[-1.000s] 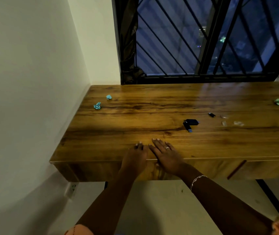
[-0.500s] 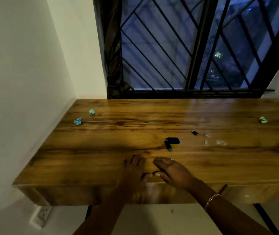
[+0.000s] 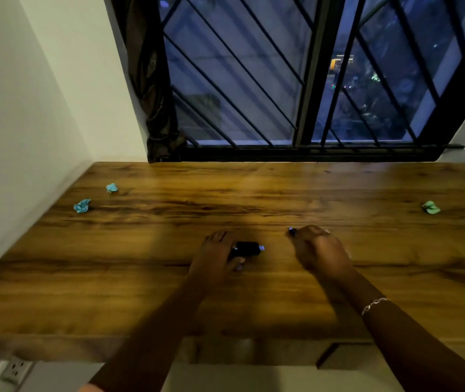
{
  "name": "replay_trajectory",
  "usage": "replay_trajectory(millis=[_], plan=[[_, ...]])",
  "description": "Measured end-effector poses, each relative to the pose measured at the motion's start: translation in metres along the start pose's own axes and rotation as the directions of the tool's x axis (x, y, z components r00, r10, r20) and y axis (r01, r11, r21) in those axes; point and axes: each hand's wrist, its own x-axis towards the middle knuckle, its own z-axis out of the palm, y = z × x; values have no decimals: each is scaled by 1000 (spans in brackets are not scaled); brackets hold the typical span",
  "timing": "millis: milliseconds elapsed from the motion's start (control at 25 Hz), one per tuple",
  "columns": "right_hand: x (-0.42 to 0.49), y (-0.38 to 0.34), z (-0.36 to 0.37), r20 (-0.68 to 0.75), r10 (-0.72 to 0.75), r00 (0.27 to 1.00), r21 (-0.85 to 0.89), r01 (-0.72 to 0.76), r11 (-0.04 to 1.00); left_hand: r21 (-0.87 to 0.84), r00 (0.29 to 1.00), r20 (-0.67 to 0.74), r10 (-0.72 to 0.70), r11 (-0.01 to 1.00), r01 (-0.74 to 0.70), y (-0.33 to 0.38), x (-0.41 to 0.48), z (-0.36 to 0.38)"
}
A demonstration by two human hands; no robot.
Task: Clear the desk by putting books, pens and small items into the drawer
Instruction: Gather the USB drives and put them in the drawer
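We had a black stick lying flat mid-desk, bluish plug pointing right, left end gripped by the left hand. A small dark piece peeked from the right hand. A crumpled blue scrap and a smaller blue scrap sat far left, a green scrap far right.

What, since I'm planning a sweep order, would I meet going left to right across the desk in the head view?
Blue crumpled scrap → second blue scrap, slightly farther back → left hand → black gadget it grips → right hand → green crumpled scrap.
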Motion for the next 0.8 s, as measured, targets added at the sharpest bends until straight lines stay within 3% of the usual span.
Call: replay_trajectory(millis=[200, 480, 560, 640, 680, 720, 760, 800], plan=[[24, 38, -7, 193, 52, 980, -239, -5, 971, 75, 992, 101, -74, 995, 67, 17, 22, 4], [35, 52, 8, 185, 100, 978, -267, -48, 962, 232, 981, 166, -100, 971, 60, 31, 37, 13], [37, 55, 8, 156, 122, 980, -182, -93, 979, 248, 980, 161, -117, 966, 75, 33, 40, 13], [36, 51, 2, 57, 185, 981, 95, -190, 977, 218, 983, 138, -123, 972, 91, 33, 42, 14], [36, 48, -2, 33, 299, 954, 332, -293, 896, 171, 986, 110, -125, 980, 105, 34, 43, 13], [38, 44, -5, 97, 444, 891, 606, -406, 683, 115, 990, 73, -124, 987, 115, 34, 44, 10], [41, 39, -9, 254, 528, 810, 807, -479, 346, 54, 992, 33, -122, 991, 120, 34, 45, 7], [44, 35, -12, 406, 525, 748, 867, -497, 37, -9, 993, 1, -122, 993, 122, 35, 47, 4]])
